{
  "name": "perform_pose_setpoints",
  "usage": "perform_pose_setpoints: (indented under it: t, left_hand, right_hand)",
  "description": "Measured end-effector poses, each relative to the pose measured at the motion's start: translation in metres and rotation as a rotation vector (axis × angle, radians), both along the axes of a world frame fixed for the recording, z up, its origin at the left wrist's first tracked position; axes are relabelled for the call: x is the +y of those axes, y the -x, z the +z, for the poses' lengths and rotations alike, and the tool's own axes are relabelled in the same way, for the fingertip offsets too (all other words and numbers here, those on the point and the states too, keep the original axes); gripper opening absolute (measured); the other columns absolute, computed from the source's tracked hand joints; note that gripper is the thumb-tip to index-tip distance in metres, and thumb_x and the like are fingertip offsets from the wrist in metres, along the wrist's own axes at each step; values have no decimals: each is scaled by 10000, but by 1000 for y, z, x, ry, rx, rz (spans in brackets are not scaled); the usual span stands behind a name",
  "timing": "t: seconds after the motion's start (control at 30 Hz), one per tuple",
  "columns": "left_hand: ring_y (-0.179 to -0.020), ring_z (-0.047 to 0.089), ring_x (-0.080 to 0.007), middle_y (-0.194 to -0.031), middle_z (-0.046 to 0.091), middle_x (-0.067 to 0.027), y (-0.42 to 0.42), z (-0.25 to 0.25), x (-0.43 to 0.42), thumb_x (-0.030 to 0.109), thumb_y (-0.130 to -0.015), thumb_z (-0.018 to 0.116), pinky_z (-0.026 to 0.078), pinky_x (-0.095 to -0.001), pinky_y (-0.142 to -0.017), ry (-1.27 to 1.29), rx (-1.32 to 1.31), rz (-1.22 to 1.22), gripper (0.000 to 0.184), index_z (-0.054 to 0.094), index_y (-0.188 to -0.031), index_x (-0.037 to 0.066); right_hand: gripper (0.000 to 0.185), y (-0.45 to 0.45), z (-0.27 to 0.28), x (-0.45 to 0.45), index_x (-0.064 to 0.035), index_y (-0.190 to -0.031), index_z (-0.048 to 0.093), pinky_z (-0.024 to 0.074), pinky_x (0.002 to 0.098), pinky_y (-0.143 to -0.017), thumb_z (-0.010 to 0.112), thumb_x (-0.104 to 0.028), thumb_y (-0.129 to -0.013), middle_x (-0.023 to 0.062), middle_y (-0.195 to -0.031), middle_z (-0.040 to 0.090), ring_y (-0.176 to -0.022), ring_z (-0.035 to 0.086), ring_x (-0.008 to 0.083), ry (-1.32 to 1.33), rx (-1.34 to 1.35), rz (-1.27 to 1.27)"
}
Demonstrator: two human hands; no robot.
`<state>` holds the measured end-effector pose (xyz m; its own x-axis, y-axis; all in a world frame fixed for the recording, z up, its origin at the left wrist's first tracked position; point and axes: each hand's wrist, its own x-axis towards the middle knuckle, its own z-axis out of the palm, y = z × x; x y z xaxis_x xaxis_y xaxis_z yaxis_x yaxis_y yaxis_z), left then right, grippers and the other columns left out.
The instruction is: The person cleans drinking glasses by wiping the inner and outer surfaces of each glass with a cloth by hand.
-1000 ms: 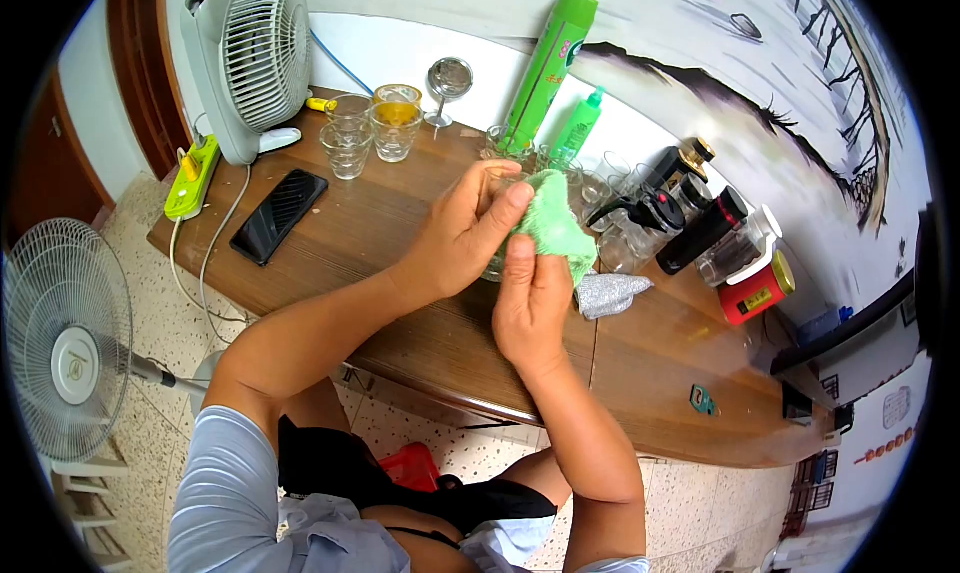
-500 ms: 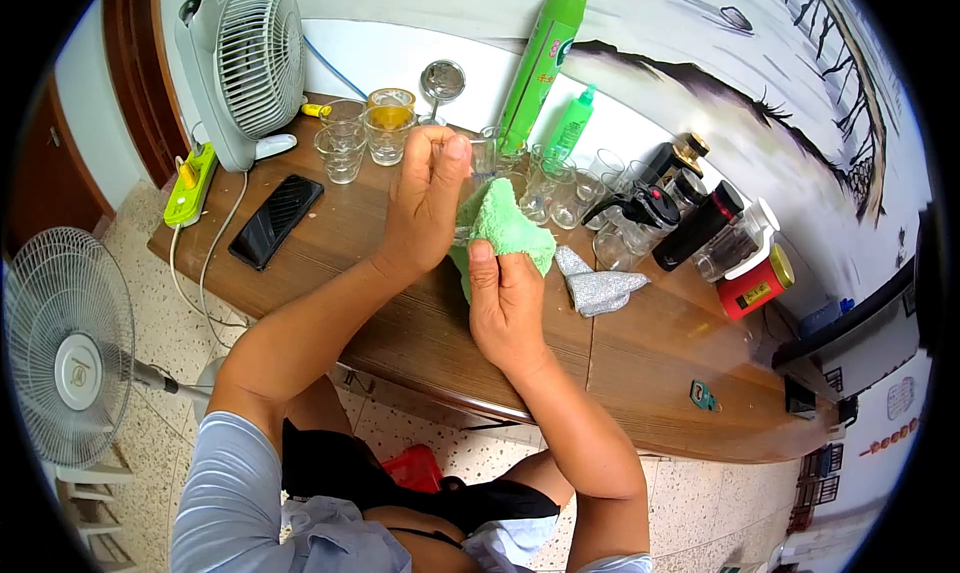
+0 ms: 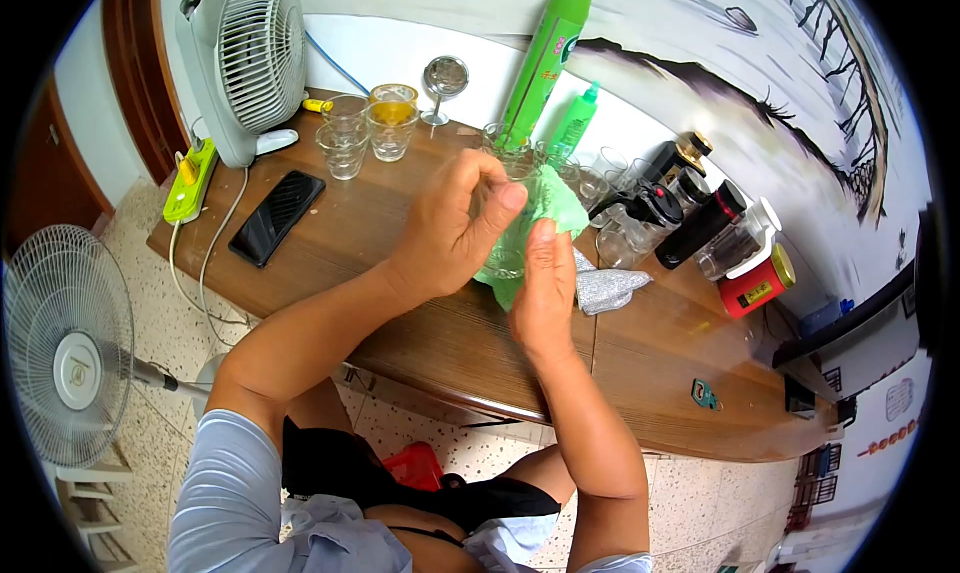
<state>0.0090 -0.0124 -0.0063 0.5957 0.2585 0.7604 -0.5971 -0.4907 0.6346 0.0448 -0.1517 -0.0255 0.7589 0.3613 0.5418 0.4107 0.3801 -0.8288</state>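
Note:
Above the wooden table [image 3: 660, 373], my left hand [image 3: 450, 228] grips a clear glass [image 3: 508, 251] by its rim, thumb and fingers pinched near its top. My right hand [image 3: 545, 293] holds a light green cloth [image 3: 562, 201] with the thumb on top. The cloth lies around the side and below the glass, touching it. My right fingers are mostly hidden by the cloth. A silver-grey cloth [image 3: 608, 288] lies on the table just right of my right hand. Several clear glasses [image 3: 590, 185] stand behind my hands.
Glasses [image 3: 343, 153] and a small strainer [image 3: 445, 78] stand at the back left. A phone [image 3: 278, 218], power strip [image 3: 190, 185] and desk fan [image 3: 250, 68] are left. Behind are a green spray can [image 3: 545, 68] and green bottle [image 3: 574, 123]. A glass pot [image 3: 630, 233] and red tin [image 3: 757, 285] stand right.
Half a second ago my hands and the glass were further left; they have moved right. The cloth now wraps around the far side of the glass and my left hand is tilted more to the right.

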Motion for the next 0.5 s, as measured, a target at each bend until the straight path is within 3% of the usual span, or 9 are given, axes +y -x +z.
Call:
perform_pose_setpoints:
  t: [0.1,0.13,0.2,0.37,0.47,0.5]
  left_hand:
    - [-844,590,-286,-913,617,-112,-5,-1,1,297,-1068,639,483,-399,-752,-110,-113,-6,273,593,-1019,32]
    - [-869,585,-276,-950,613,-110,-6,0,3,283,-1079,613,480,-386,-788,-178,-127,-18,259,588,-1026,31]
    - [-921,576,-256,-1024,604,-108,-7,1,8,255,-1100,563,474,-360,-859,-315,-156,-41,235,578,-1042,28]
    - [-1057,554,-297,-1124,606,-123,-11,8,20,280,-1109,537,432,-416,-987,-417,-152,-242,260,623,-1060,39]
    - [-1157,528,-282,-1213,595,-129,-11,11,25,291,-1112,537,408,-425,-1048,-430,-171,-286,275,660,-1094,46]
    - [-1189,518,-276,-1242,589,-131,-11,12,27,293,-1112,540,401,-427,-1067,-424,-175,-296,278,672,-1106,48]
  right_hand:
    - [528,-16,0,-11,9,-1418,561,442,297,-1009,392,-427,-1174,51,-1229,625,-1120,544,127,23,82,92]
    - [534,-20,3,-18,-41,-1417,549,507,378,-1029,399,-481,-1156,90,-1301,646,-1200,621,188,101,127,94]
    - [554,-22,8,-17,-44,-1418,549,521,390,-1016,394,-504,-1151,94,-1302,651,-1188,633,198,8,251,198]
    - [561,-22,22,-22,-47,-1406,570,551,450,-1035,405,-513,-1140,127,-1308,676,-1198,672,268,-150,592,473]
    - [554,-32,17,-27,-42,-1425,566,555,475,-1049,408,-490,-1141,146,-1329,679,-1205,684,291,-246,656,744]
    - [555,-30,19,-27,-44,-1434,557,564,469,-1040,413,-492,-1139,150,-1323,681,-1200,688,289,-237,691,733]
